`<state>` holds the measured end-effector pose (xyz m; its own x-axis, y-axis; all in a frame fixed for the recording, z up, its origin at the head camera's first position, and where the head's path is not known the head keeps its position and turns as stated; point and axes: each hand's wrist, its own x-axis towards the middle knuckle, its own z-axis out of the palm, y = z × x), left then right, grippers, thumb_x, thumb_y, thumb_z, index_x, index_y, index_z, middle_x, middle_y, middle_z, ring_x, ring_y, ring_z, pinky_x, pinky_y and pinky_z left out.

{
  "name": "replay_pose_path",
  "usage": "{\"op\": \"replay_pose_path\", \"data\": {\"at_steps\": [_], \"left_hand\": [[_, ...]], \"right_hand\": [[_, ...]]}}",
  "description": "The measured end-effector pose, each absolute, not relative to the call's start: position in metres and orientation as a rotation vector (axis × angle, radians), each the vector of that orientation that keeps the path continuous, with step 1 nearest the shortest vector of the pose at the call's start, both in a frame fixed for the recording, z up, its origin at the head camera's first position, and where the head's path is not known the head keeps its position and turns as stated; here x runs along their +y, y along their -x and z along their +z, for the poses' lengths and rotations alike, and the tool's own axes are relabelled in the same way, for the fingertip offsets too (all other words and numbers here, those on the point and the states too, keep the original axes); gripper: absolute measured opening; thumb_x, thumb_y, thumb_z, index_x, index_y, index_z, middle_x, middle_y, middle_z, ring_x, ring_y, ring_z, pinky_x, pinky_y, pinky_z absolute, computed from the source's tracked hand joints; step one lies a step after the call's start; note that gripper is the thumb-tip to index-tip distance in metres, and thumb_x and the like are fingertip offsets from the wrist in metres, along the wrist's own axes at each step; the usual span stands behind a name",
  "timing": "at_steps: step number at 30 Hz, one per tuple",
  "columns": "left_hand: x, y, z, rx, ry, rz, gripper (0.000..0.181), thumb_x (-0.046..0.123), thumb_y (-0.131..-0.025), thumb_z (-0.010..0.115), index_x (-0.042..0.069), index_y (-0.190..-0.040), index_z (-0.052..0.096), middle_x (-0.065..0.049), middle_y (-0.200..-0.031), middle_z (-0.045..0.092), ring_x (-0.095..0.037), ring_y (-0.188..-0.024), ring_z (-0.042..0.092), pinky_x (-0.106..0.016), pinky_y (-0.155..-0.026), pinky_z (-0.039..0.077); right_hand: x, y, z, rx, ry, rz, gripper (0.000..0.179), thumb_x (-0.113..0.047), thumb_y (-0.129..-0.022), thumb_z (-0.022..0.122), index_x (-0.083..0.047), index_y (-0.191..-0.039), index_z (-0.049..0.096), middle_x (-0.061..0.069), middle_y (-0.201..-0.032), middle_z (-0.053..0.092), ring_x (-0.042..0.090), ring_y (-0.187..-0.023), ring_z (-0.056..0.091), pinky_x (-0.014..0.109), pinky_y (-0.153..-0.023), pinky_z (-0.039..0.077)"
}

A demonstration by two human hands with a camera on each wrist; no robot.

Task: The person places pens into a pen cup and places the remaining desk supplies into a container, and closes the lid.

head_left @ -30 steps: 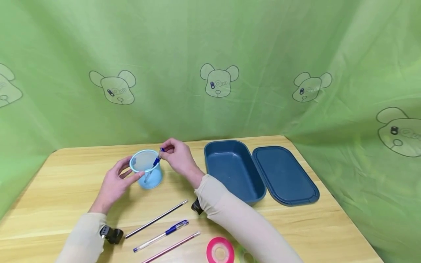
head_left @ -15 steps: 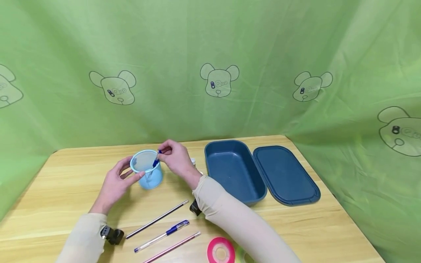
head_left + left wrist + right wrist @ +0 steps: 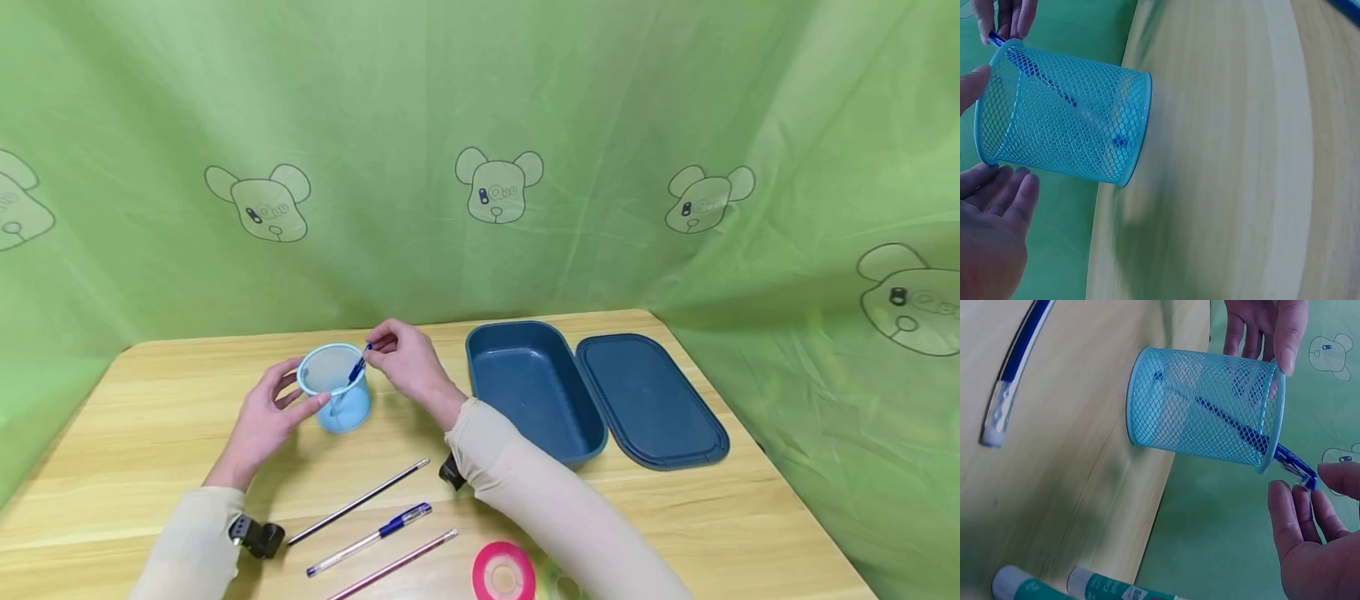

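A light blue mesh pen holder (image 3: 347,414) stands upright on the table, left of centre. My left hand (image 3: 258,421) grips it near the rim, thumb on the near side and fingers round the far side. Leaning inside the holder is a blue-capped pen (image 3: 1294,464), its clear barrel and tip showing through the mesh (image 3: 1054,147) in the left wrist view. My right hand (image 3: 411,360) pinches the cap end above the rim between thumb and fingertips.
In front lie a dark pencil (image 3: 360,502), another blue pen (image 3: 367,540) and a pink pencil (image 3: 393,565). A pink tape roll (image 3: 503,573) sits beside the right sleeve. A dark blue box (image 3: 525,392) and its lid (image 3: 651,400) are rightward. Two glue sticks (image 3: 1110,586) lie near the right wrist.
The right hand and the pen's cap end shift slightly left and down, then slightly back right. The left hand and pen holder stay almost still.
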<state>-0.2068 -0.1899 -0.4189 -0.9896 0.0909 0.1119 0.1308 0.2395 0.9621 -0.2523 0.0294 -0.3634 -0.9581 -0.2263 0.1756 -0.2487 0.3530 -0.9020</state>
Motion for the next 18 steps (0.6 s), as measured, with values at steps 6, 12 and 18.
{"op": "replay_pose_path", "data": {"at_steps": [6, 12, 18], "left_hand": [[-0.189, 0.208, -0.419, -2.413, 0.233, -1.929, 0.081, 0.012, -0.087, 0.077, -0.009, -0.147, 0.027, -0.028, -0.148, 0.034, -0.040, -0.136, 0.035, -0.043, -0.109, 0.035], [-0.190, 0.206, -0.419, -2.417, 0.235, -1.923, 0.082, 0.013, -0.086, 0.078, -0.007, -0.148, 0.027, -0.029, -0.146, 0.038, -0.038, -0.135, 0.038, -0.041, -0.110, 0.035], [-0.189, 0.207, -0.421, -2.394, 0.248, -1.925, 0.081, 0.012, -0.086, 0.077, -0.008, -0.147, 0.029, -0.028, -0.146, 0.039, -0.038, -0.135, 0.038, -0.035, -0.108, 0.037]], "right_hand": [[0.036, 0.248, -0.362, -2.578, -0.457, 1.634, 0.018, -0.004, -0.088, 0.070, -0.003, -0.105, 0.065, 0.001, -0.095, 0.066, 0.013, -0.089, 0.062, 0.021, -0.077, 0.052], [0.046, 0.233, -0.352, -2.608, -0.522, 1.522, 0.020, -0.003, -0.088, 0.070, -0.003, -0.107, 0.064, 0.003, -0.101, 0.064, 0.017, -0.096, 0.062, 0.024, -0.085, 0.053], [0.066, 0.209, -0.346, -2.726, -0.699, 1.411, 0.012, -0.003, -0.089, 0.070, -0.007, -0.099, 0.065, 0.001, -0.094, 0.064, 0.011, -0.086, 0.060, 0.021, -0.077, 0.053]]}}
